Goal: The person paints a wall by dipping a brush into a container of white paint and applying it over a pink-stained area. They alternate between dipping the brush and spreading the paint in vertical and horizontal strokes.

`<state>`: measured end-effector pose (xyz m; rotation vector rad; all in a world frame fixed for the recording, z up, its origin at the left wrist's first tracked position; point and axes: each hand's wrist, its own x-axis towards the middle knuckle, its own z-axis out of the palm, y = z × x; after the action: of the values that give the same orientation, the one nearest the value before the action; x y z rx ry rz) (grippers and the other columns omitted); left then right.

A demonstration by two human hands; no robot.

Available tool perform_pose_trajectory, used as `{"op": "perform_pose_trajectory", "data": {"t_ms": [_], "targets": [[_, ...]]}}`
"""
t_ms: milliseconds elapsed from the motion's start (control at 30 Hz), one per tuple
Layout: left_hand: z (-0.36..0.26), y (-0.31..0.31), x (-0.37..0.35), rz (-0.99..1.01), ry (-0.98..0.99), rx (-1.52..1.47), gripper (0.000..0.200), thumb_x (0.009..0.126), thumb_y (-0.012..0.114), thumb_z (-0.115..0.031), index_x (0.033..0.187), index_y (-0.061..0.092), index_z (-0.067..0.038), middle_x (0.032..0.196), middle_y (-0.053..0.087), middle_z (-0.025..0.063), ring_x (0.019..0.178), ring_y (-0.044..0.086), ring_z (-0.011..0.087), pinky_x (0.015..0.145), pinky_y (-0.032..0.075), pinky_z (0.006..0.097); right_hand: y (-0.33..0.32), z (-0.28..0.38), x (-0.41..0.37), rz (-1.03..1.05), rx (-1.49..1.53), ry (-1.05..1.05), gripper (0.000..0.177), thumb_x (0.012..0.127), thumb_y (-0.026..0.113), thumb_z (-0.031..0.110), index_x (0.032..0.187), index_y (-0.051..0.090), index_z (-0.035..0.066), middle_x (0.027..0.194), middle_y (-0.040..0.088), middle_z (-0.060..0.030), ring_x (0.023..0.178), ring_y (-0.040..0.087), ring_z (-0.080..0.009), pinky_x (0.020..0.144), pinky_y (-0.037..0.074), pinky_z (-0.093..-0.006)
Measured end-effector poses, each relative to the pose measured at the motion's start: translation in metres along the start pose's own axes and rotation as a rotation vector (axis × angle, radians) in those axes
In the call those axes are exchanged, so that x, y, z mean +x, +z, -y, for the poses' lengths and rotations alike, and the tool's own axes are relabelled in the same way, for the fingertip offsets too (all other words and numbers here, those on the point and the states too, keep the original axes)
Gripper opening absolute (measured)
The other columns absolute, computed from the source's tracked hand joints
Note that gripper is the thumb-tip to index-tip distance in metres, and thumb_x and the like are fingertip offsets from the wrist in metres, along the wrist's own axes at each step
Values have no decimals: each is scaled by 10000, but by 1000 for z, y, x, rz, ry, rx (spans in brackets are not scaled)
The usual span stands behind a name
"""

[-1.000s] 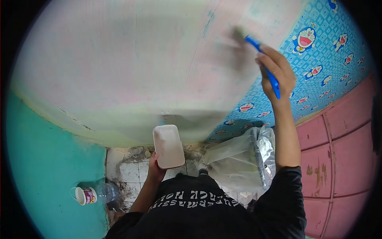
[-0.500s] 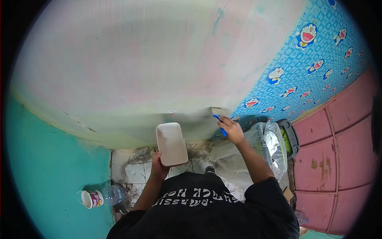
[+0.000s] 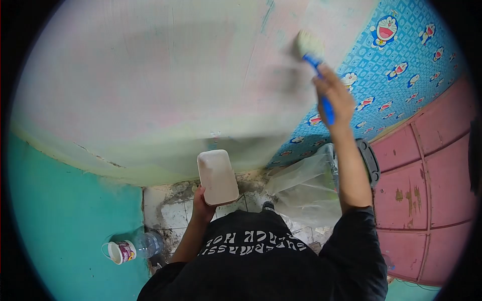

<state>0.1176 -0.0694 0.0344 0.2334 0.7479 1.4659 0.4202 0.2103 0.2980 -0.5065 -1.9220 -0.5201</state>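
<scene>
My right hand (image 3: 335, 98) grips the blue handle of a paintbrush (image 3: 312, 46), raised high against the wall. Its pale bristles meet the whitish painted wall (image 3: 201, 75), left of the blue cartoon wallpaper (image 3: 396, 47). Lower down, my left hand (image 3: 202, 208) holds a shallow off-white rectangular tray (image 3: 219, 176) by its left edge, thumb on the rim. A thin pale film coats the inside of the tray. Pink and green patches show through the paint on the wall.
Clear plastic sheeting (image 3: 306, 185) covers things at the right, beside a dark grey lid (image 3: 369, 160). A white bucket (image 3: 122, 252) and a clear plastic bottle (image 3: 149, 244) stand at the lower left by the teal wall (image 3: 70, 200). A pink panelled surface (image 3: 401, 195) borders the right side.
My right hand has swept the paintbrush from low on the wall near the wallpaper's bottom edge up to a much higher spot. The tray in my left hand has barely shifted.
</scene>
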Motion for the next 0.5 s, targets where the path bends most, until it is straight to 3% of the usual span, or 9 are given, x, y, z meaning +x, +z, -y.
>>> {"op": "perform_pose_trajectory", "data": {"t_ms": [167, 267, 433, 500], "targets": [[-5, 12, 0, -2, 17, -4, 561, 971, 475, -386, 1441, 411, -86, 1367, 566, 124, 1238, 597, 312, 999, 520, 528, 55, 31, -148, 297, 134, 121, 384, 786, 630, 13, 1157, 704, 84, 1391, 589, -193, 1300, 574, -382, 1041, 524, -434], [-3, 12, 1, -3, 16, 24, 563, 974, 468, -386, 1446, 406, -85, 1368, 566, 124, 1240, 596, 310, 997, 522, 528, 68, 55, -208, 522, 145, 184, 340, 777, 641, 24, 1109, 685, 81, 1371, 603, -164, 1300, 576, -345, 982, 554, -411], [3, 5, 4, -4, -22, 23, 554, 981, 456, -378, 1450, 401, -88, 1377, 560, 120, 1256, 587, 304, 1007, 518, 526, 73, 58, -234, 841, 241, 254, 302, 755, 646, 12, 1050, 654, 82, 1291, 641, -127, 1252, 603, -308, 889, 582, -415], [3, 6, 3, -3, -23, 27, 550, 983, 452, -374, 1450, 402, -88, 1379, 558, 119, 1259, 584, 303, 1011, 516, 527, 66, 46, -217, 765, 213, 172, 306, 750, 646, 8, 1047, 654, 81, 1273, 646, -132, 1220, 620, -313, 884, 582, -421]]}}
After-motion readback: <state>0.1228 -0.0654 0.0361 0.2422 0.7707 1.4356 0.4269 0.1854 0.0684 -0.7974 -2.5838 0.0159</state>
